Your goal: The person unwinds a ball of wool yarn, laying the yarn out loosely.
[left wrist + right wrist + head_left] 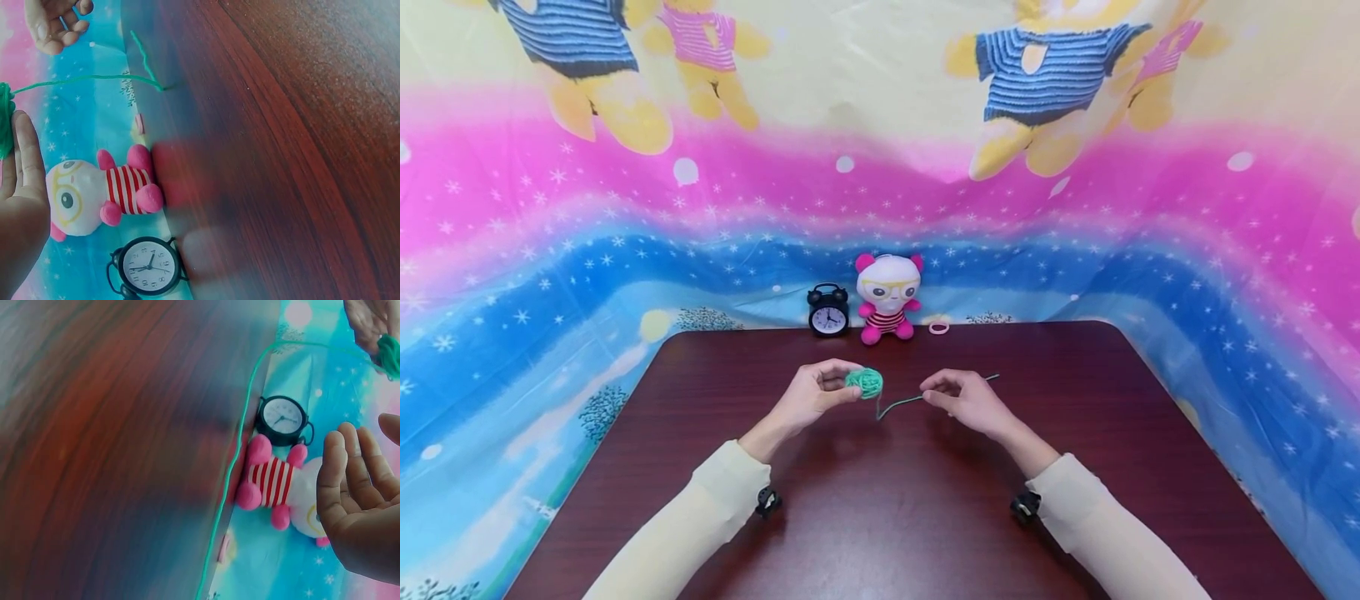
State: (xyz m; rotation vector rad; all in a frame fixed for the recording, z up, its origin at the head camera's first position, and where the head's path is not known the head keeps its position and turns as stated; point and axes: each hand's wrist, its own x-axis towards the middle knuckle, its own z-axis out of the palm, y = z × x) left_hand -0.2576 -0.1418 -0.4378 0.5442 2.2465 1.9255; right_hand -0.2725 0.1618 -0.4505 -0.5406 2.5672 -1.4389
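Note:
My left hand (848, 385) grips a small ball of green yarn (868, 382) between thumb and fingertips, a little above the dark wooden table (887, 508). A loose green strand (898, 404) drops from the ball to the table and trails right. Just over that strand hovers my right hand (943, 392), fingers loosely curled and holding nothing. The left wrist view has the ball (5, 119) at my fingertips and the strand (81, 79) passing below the right hand (56, 25). From the right wrist, the strand (240, 444) lies clear of my relaxed fingers (350, 481).
At the table's far edge stand a black alarm clock (828, 311) and a white and pink plush toy (889, 297). A small pink hair ring (938, 327) lies to its right. A colourful printed cloth (550, 250) hangs around the table.

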